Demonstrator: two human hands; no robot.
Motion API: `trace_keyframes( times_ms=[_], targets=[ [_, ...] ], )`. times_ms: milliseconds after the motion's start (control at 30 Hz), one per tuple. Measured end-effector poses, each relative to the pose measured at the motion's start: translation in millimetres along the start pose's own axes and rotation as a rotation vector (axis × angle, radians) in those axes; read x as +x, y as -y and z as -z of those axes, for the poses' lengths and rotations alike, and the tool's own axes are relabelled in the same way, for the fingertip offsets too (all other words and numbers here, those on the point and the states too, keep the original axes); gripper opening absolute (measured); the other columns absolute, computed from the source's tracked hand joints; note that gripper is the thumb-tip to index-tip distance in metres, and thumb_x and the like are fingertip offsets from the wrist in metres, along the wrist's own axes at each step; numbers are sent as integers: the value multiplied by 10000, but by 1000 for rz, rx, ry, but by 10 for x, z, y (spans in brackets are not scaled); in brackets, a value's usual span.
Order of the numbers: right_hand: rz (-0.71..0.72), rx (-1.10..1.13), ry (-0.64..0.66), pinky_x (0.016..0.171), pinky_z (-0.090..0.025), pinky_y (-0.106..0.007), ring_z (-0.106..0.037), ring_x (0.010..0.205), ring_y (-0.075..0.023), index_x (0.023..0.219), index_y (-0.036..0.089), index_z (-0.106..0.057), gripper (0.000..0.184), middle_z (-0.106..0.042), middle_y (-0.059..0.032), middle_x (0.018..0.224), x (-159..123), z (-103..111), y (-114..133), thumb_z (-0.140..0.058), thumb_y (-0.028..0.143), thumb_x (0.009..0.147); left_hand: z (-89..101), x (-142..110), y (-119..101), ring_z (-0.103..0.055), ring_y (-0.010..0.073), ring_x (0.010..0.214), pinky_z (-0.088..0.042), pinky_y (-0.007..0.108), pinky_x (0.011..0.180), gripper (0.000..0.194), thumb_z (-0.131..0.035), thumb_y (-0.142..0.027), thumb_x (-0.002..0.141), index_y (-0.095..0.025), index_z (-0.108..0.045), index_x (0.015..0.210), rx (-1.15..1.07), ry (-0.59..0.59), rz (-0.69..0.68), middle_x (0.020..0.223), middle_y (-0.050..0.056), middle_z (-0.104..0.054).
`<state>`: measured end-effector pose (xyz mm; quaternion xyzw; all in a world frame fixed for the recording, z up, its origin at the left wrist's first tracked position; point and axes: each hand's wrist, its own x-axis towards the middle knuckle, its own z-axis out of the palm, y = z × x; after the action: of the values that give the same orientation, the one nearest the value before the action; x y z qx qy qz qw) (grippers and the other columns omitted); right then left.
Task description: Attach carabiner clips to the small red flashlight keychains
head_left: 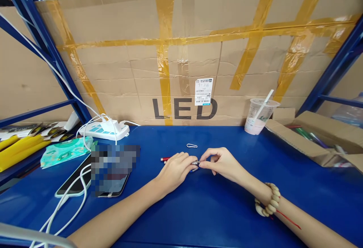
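Observation:
A small cylindrical object with a shiny metal end (195, 163) shows between my hands, close to the blue tabletop; its kind cannot be made out. My left hand (176, 168) is closed over it from the left and hides most of it. With thumb and forefinger pinched together, my right hand (222, 163) touches the object's right end. Below that end a small blue piece (194, 170) shows under the left fingers. A red stick-like piece with a metal tip (164, 159) pokes out left of my left hand. Just beyond both hands lies a silver snap-hook clip (192, 146).
Two phones (75, 176) (113, 187) and white cables (81, 191) lie left, near a power strip (123, 131) and a teal packet (64, 152). A plastic cup with a straw (256, 115) and an open cardboard box (306, 148) stand right. A large carton (136, 70) backs the table.

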<state>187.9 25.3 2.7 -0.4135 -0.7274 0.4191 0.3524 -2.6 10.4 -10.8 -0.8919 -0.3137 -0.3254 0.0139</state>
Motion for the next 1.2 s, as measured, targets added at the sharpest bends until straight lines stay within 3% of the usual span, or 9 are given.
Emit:
trace_keyframes(
  times_ms=[467, 800, 1033, 1200],
  targets=[
    [-17, -64, -55, 386, -335, -183, -454, 353, -74, 660, 136, -641, 261, -492, 37, 397, -8, -10, 72, -718, 382, 614, 21, -20, -10, -509, 137, 712, -406, 263, 684, 268, -296, -295, 949, -179, -496, 1086, -77, 41, 30, 830, 22, -597],
    [7, -225, -92, 424, -355, -197, -473, 364, -84, 684, 157, -647, 312, -508, 31, 402, -4, -17, -18, -642, 469, 693, 0, -3, 3, -506, 139, 663, -408, 267, 637, 329, -235, -300, 957, -172, -536, 985, 53, 30, 52, 742, 20, -572],
    [99, -171, -128, 415, -388, -200, -507, 389, -76, 709, 164, -632, 311, -613, -1, 628, -29, -36, 18, -645, 474, 688, -9, 1, 6, -512, 140, 671, -404, 267, 634, 326, -223, -272, 958, -173, -530, 1006, 94, 41, 57, 764, 22, -581],
    [161, -126, -143, 416, -406, -211, -512, 393, -72, 696, 157, -621, 315, -608, -24, 716, -45, -46, 60, -663, 468, 675, -12, -1, 3, -500, 146, 664, -390, 269, 616, 316, -236, -254, 952, -185, -537, 1021, 118, 17, 58, 761, 24, -577]
  ],
)
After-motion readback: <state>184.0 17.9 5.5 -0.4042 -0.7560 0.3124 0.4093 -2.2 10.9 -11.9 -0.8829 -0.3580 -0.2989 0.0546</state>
